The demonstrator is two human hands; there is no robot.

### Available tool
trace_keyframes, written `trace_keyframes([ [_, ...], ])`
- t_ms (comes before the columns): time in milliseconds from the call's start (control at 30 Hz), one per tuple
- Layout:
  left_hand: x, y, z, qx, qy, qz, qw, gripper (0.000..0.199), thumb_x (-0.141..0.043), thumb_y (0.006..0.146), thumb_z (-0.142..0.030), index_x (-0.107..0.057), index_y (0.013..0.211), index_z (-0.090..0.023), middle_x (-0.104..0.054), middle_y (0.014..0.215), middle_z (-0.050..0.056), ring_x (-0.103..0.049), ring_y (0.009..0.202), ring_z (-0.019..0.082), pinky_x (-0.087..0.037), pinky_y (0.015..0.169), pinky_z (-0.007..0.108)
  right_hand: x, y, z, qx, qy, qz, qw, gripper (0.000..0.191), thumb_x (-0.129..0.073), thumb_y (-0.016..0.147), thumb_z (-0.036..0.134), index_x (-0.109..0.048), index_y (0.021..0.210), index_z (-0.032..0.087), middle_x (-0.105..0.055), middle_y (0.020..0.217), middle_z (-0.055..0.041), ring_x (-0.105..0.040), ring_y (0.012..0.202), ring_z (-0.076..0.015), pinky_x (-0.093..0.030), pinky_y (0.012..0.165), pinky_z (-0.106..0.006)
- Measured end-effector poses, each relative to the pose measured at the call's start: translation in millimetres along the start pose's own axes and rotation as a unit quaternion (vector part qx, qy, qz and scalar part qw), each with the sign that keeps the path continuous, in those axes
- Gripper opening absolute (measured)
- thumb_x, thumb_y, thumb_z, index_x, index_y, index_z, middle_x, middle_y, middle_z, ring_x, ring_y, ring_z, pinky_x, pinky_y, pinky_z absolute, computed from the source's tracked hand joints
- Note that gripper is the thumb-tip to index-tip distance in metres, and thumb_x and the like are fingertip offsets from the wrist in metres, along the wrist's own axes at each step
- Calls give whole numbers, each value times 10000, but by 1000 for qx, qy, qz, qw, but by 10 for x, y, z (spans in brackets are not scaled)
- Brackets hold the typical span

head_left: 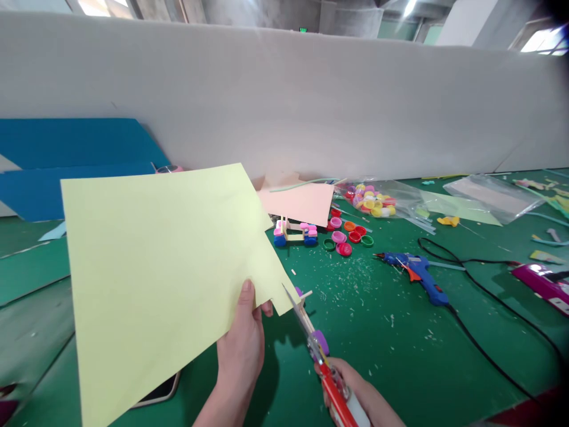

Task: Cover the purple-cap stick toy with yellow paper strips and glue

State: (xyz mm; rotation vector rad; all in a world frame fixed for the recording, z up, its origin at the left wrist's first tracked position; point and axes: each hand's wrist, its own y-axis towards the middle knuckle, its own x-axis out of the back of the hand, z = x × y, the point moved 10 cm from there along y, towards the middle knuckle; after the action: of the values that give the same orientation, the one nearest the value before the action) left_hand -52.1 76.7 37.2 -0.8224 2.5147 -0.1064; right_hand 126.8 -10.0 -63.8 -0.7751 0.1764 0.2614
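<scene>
A large pale yellow sheet of paper is raised above the table, with a notched, partly cut right side. My left hand pinches its lower edge, thumb on top and fingers beneath. In my right hand are red-handled scissors, their blades pointing up and left against the paper's lower right corner. Behind the scissors lie light sticks and purple round pieces, partly covered by the blades and paper. A small stick frame with blue wheels stands beyond the sheet.
Colored bottle caps, a blue glue gun with a black cable, and a bag of colored pieces lie on the green table. Pink paper and blue board are at the back. A phone shows under the yellow sheet.
</scene>
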Motion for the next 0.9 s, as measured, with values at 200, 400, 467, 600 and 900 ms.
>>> trace_keyframes([
  [200, -72, -6, -49, -23, 2, 32, 999, 130, -600, 749, -225, -643, 867, -255, -525, 814, -36, -435, 499, 76, -414, 380, 169, -22, -39, 48, 21, -16, 17, 1000, 506, -589, 691, 560, -566, 1052, 207, -574, 689, 5, -548, 624, -128, -429, 648, -254],
  [400, -67, -20, -31, -15, 7, 29, 999, 89, -612, 736, -245, -636, 820, -228, -524, 790, -34, -431, 482, 76, -410, 376, 180, -24, -76, 75, 29, -7, 4, 1000, 681, -675, 550, 588, -551, 1077, 175, -586, 729, -19, -535, 653, -140, -391, 670, -264],
  [467, -63, -16, -3, -4, 11, 29, 1000, 75, -616, 731, -266, -627, 782, -212, -518, 743, -38, -424, 465, 75, -408, 379, 188, -30, -71, 51, 18, 14, 5, 1000, 665, -665, 553, 604, -564, 1055, 180, -573, 706, -12, -528, 641, -139, -390, 659, -261],
  [600, -43, -3, 21, 3, 29, 26, 999, 102, -617, 723, -301, -613, 766, -209, -516, 697, -50, -419, 448, 78, -404, 391, 209, -19, -54, 41, 28, 30, 5, 999, 663, -670, 524, 626, -588, 1023, 198, -577, 692, -7, -520, 647, -145, -390, 653, -256],
  [900, -24, -2, 36, 3, 28, 26, 999, 110, -620, 718, -318, -596, 742, -214, -527, 722, -50, -428, 465, 74, -398, 409, 209, 13, 40, -34, 33, 19, 1, 999, 489, -671, 612, 518, -605, 985, 208, -568, 633, 15, -539, 592, -133, -417, 602, -251],
])
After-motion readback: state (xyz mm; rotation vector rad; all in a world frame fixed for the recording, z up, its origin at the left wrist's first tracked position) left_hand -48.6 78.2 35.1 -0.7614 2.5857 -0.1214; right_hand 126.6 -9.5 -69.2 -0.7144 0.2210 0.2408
